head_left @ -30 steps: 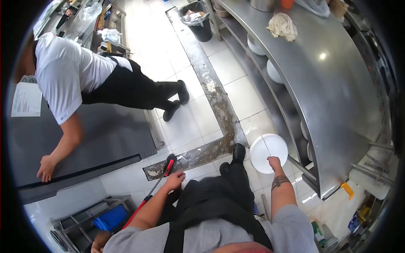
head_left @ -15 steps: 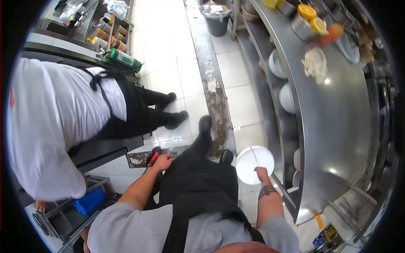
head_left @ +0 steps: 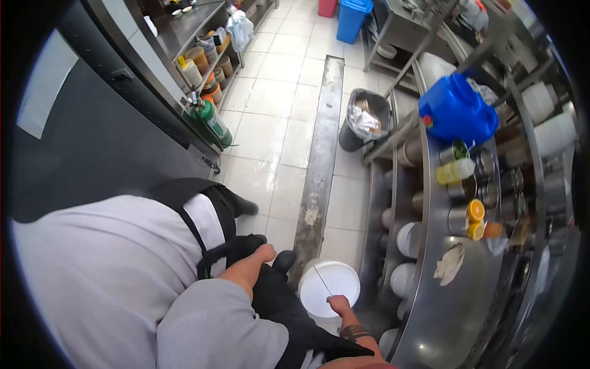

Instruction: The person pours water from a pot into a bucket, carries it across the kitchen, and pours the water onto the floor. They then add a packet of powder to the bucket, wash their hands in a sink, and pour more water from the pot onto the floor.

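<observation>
the right hand (head_left: 337,304) is closed around the wire handle (head_left: 322,279) of the white bucket (head_left: 344,283), which has shifted further along the aisle over the last second; whether its base clears the floor i cannot tell. the left hand (head_left: 265,252), left of the bucket, is curled with nothing visible in it, though i cannot tell if it is fully closed. the co-worker (head_left: 117,246) now crowds in at the bucket's left, close to the left forearm, while the steel worktop (head_left: 433,317) runs along its right, so side room looks tight. beyond the bucket, the blue jerrycan (head_left: 456,111) and lined trash bin (head_left: 351,136) have come into fuller view.
</observation>
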Available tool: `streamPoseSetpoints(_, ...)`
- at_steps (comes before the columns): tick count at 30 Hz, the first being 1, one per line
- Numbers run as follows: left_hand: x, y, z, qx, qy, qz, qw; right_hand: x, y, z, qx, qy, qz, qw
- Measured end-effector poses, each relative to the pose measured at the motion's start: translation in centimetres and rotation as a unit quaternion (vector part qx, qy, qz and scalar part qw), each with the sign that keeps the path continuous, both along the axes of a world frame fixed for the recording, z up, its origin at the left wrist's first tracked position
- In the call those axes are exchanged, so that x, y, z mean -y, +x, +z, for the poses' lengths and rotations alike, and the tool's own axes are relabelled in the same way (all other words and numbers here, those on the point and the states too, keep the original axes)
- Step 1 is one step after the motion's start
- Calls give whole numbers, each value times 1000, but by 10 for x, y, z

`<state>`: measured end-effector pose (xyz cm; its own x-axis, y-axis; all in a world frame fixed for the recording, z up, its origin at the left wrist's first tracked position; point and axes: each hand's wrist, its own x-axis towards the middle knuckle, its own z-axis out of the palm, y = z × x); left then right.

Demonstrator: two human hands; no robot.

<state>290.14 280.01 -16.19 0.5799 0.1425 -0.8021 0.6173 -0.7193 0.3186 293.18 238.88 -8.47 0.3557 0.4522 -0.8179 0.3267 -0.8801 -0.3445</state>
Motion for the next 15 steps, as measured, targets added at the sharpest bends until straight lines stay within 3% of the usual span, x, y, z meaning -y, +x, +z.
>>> streamPoseSetpoints(1,-6,25,11,36,-43,-97,994,-21,13,8,6,2,7,1000)
streamPoseSetpoints(3,-16,70,29,150,-51,-2,987,-61,46,16,15,13,-169,985)
streamPoseSetpoints(8,-45,201,92,259,-15,116,959,-133,143,-14,66,131,-70,987)
streamPoseSetpoints(9,-51,222,100,293,-21,132,947,-154,161,1,45,107,-181,977)
streamPoseSetpoints(10,-55,241,109,292,-11,136,946,-169,181,2,60,116,-151,980)
streamPoseSetpoints(13,-67,258,129,333,-10,188,924,-202,233,8,56,141,-125,981)
streamPoseSetpoints(15,-78,264,143,330,36,150,931,-217,272,19,69,193,-48,978)
